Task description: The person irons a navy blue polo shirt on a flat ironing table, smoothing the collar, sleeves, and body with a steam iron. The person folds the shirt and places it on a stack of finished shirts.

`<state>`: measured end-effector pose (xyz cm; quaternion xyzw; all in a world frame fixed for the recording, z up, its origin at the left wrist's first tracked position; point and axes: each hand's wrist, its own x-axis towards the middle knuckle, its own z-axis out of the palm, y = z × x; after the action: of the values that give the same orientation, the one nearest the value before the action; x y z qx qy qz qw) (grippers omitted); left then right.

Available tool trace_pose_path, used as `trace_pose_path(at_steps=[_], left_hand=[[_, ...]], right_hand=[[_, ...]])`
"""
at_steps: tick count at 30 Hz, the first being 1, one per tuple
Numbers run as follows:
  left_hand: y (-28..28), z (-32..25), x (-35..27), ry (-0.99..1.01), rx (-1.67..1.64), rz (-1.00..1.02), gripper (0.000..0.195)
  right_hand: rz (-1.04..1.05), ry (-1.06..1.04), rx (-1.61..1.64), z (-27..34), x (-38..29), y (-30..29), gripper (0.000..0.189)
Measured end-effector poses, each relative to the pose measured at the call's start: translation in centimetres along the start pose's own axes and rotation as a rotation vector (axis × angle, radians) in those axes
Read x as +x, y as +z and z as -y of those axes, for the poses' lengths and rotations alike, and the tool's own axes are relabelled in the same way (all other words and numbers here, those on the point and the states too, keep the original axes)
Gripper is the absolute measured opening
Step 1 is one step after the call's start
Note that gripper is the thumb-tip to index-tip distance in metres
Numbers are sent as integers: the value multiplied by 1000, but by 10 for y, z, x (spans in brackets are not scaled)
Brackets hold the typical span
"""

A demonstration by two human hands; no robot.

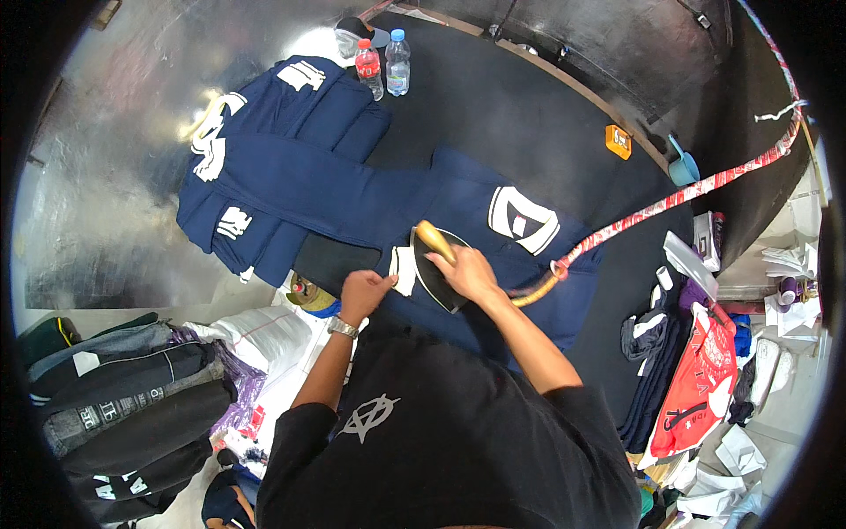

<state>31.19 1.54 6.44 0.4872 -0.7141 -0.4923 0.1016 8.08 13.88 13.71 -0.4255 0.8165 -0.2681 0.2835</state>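
My right hand (470, 274) grips the wooden handle of a clothes iron (433, 283), its dark pointed plate resting on a navy polo shirt (456, 182). Beside the iron's left edge lies the shirt's white ribbed cuff (402, 263) with dark stripes. Fingers of my left hand (365, 296) pinch that cuff's lower left edge. Farther right on the shirt, a white collar (550, 225) is spread in a loop. From the iron's right side runs a hose (634, 221) wrapped in red and white tape. The part of the iron under my right hand is hidden.
Stacked navy shirts (350, 112) cover the left of the black table (462, 99). Two plastic bottles (397, 66) and a cap (363, 32) stand at the back. An orange box (618, 142) and blue dipper (683, 166) sit right. A person (228, 496) is lower left.
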Motion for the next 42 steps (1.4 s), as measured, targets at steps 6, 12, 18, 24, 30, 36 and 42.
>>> trace_pose_path(at_steps=[6,12,18,24,30,36,42], left_hand=[[39,40,1,-195,-264,130,34],[39,57,-6,-224,-430,148,31],[0,40,-13,-232,-462,197,30],[-114,45,30,268,-386,-534,11],[-290,-7,112,195,187,-1161,45],[-365,-8,180,-191,62,-720,81],[-385,37,182,12,-534,-585,43]], right_hand=[[-249,260,-63,-106,-85,-45,52],[-520,533,-23,-175,-153,-110,46],[-800,754,613,-281,-223,-154,50],[-1027,840,384,-437,-275,-144,66],[-1153,927,-408,-382,-238,-143,91],[-1142,467,-497,-265,-132,-123,65],[-914,203,-79,-144,-22,-47,53]])
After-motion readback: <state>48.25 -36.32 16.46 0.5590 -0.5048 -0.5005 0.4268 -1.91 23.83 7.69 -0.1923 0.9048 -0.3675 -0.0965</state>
